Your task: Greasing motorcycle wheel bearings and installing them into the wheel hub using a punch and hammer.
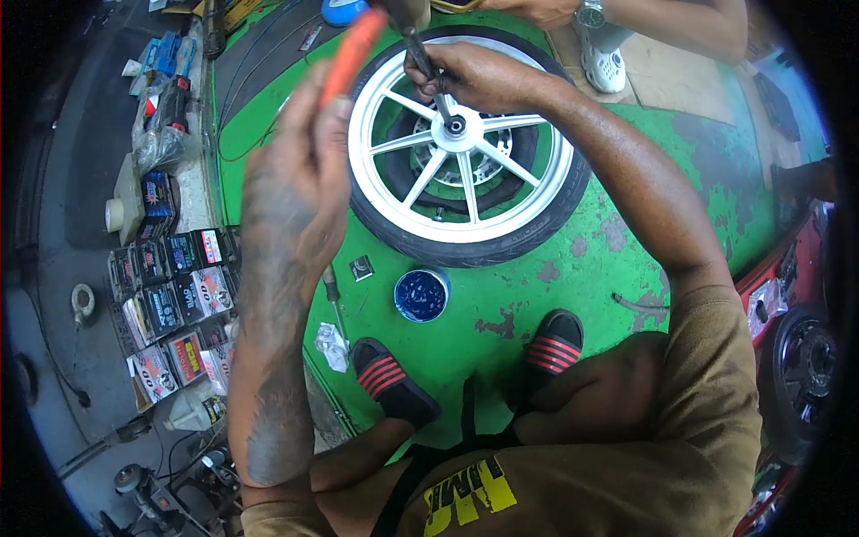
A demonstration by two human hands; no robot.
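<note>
My left hand (304, 152), blurred, is closed around the orange handle of a hammer (353, 49), raised at the upper left of the wheel; its dark head is at the top edge. My right hand (452, 76) grips a dark metal punch (441, 103) that stands over the hub (455, 127) of a white spoked wheel (386, 147) with a black tyre, lying flat on the green floor. A brake disc shows behind the spokes. Below the wheel are a tub of dark blue grease (420, 294) and a small square metal piece (361, 268).
Packaged parts and batteries (174, 295) line the left side. A screwdriver (332, 289) and crumpled white paper (332, 347) lie on the green floor (537, 286). Another person's arm (680, 22) and white clog (604, 67) are at the upper right. A black wheel (801, 376) stands at right.
</note>
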